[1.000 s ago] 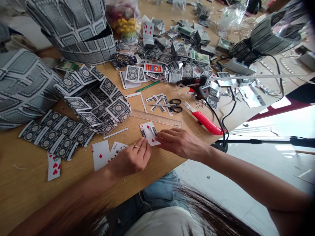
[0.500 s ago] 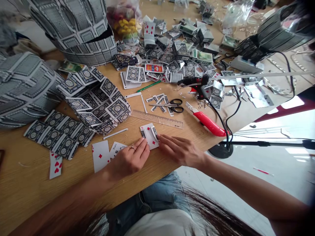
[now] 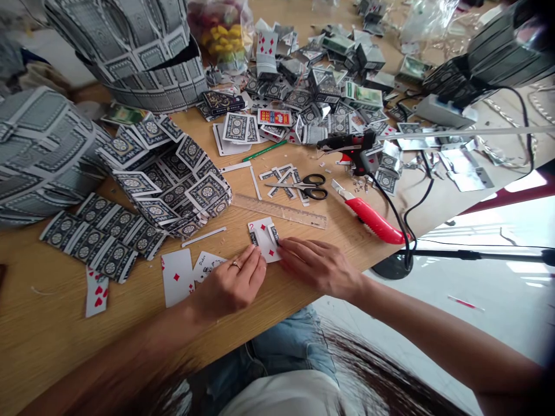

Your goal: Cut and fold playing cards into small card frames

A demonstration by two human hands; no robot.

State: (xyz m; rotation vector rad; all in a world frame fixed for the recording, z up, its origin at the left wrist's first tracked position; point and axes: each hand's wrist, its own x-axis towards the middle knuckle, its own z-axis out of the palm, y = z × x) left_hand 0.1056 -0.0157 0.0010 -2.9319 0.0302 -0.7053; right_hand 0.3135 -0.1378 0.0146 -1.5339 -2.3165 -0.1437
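Observation:
A playing card (image 3: 263,236) with red diamonds lies face up near the table's front edge, with narrow strips folded up along its left and right sides. My left hand (image 3: 234,280), a ring on one finger, grips the card's left side with the fingers together. At the right side, the fingertips of my right hand (image 3: 323,267) press on the other folded strip. Partly under my left hand are an ace of diamonds (image 3: 177,274) and a joker card (image 3: 207,263). Beyond the card lie a clear ruler (image 3: 280,210) and scissors (image 3: 299,186).
A red utility knife (image 3: 375,219) and a glue gun (image 3: 355,147) with cables lie to the right. A woven card piece (image 3: 167,179) and a joined card panel (image 3: 104,234) are at left. Folded cards and boxes (image 3: 323,84) pile up behind, near large card-covered forms (image 3: 43,150).
The folded strips on the card stand slightly more open, with the left one showing more. Both hands stay at the card's sides. The view has shifted slightly.

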